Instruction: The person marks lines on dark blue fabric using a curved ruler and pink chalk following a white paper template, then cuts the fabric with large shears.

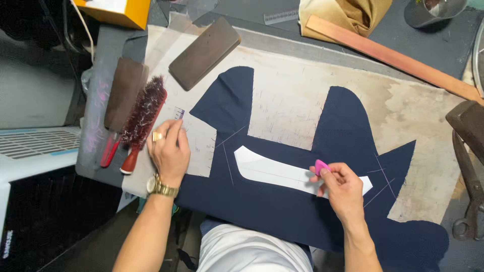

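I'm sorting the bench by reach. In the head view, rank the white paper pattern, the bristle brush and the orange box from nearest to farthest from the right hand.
From the right hand:
1. White paper pattern: under the fingers, on the navy cloth.
2. Bristle brush: far left, beyond the left hand.
3. Orange box: top left corner.

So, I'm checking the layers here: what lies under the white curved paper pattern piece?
The white curved paper pattern piece lies on dark navy cut fabric, with the right hand holding pink tailor's chalk at its edge. Any chalk marks beneath the paper are covered.
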